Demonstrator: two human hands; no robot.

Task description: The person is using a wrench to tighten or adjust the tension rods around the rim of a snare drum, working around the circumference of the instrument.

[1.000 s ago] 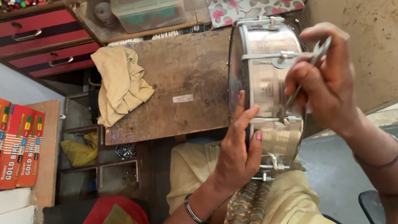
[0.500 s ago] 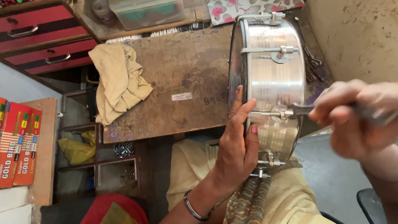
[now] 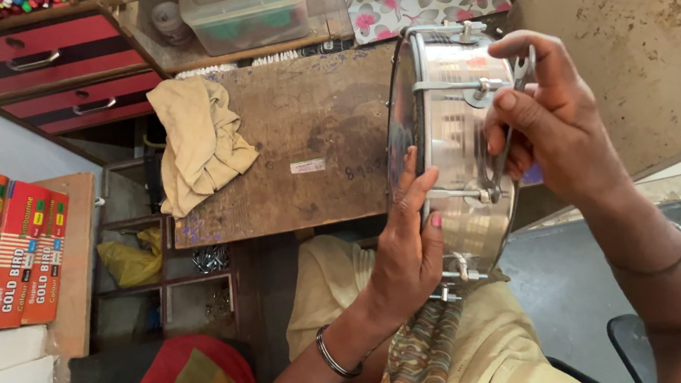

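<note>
Since half a second ago, my right hand (image 3: 552, 118) has come back in from the right side of the view and up to the shell of the shiny round steel drum (image 3: 456, 143); before that it hung lower and clear of the drum with the tool drawn away.

Right hand: fingers curled shut around a thin grey metal tuning key (image 3: 514, 122), which runs down from the fingertips to a tension lug on the shell. The key tip appears seated at that lug, but the exact engagement is too small to confirm.

Left hand (image 3: 407, 240): open, palm and spread fingers pressed flat against the drum head side, bracing it. It grips nothing.

Drum position: held on edge above my lap, just beyond the near right corner of the worn brown wooden worktop (image 3: 301, 149), not resting on it. A crumpled beige cloth (image 3: 196, 140) lies at the worktop's left edge.

Progress, as a judgement: rim, tension rods and lugs are all fitted around the shell, so assembly looks complete. Work is at the rod-by-rod tightening stage. One lug is under the key; several others along the lower rim are visible and untouched at this moment. How many are already tightened cannot be read.
</note>
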